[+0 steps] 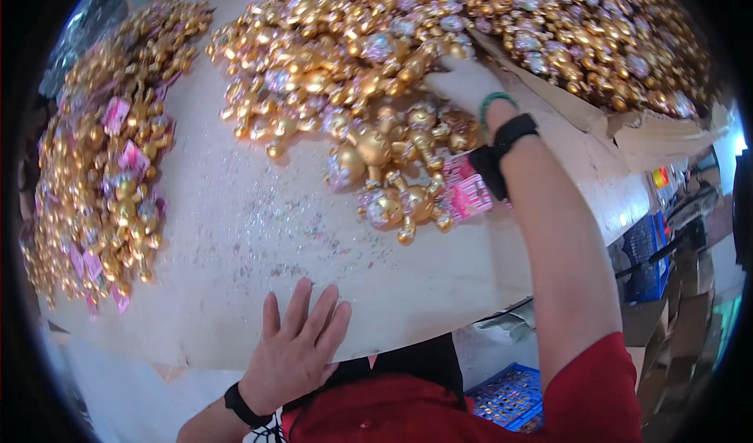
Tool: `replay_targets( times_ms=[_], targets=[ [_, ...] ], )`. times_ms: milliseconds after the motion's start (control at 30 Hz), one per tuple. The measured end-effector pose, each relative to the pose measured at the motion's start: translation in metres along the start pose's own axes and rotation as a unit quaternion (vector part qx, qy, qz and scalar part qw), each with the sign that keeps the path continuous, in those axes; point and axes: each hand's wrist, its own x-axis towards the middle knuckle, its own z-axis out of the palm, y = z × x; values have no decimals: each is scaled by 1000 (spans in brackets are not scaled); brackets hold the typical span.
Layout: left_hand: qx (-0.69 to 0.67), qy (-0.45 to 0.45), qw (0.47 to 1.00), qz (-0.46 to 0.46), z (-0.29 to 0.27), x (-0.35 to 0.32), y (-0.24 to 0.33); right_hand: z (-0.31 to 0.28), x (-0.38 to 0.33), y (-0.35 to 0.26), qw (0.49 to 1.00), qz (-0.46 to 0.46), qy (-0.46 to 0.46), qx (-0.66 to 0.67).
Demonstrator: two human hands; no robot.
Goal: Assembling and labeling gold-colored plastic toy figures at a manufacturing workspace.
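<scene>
My left hand lies flat and open on the near edge of a pale table, fingers spread, holding nothing. My right hand reaches far forward into a big heap of shiny gold figurine toys; its fingers are buried among them, so what they grip is hidden. A green bangle and a black band circle that wrist. A small cluster of gold toys with pink tags lies just left of the right forearm.
Another pile of gold toys with pink tags runs along the table's left side. A cardboard box edge holds more gold toys at the back right. Blue crates sit on the floor below. Glitter specks dust the table's middle.
</scene>
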Motion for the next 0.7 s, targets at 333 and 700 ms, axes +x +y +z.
replay_targets(
  times_ms=[333, 700],
  targets=[
    [51, 33, 998, -8, 24, -1, -5, 10, 26, 114, 955, -2, -1, -298],
    [51, -32, 998, 36, 11, 7, -15, 34, 142, 232, 971, 157, 110, 142]
  ],
)
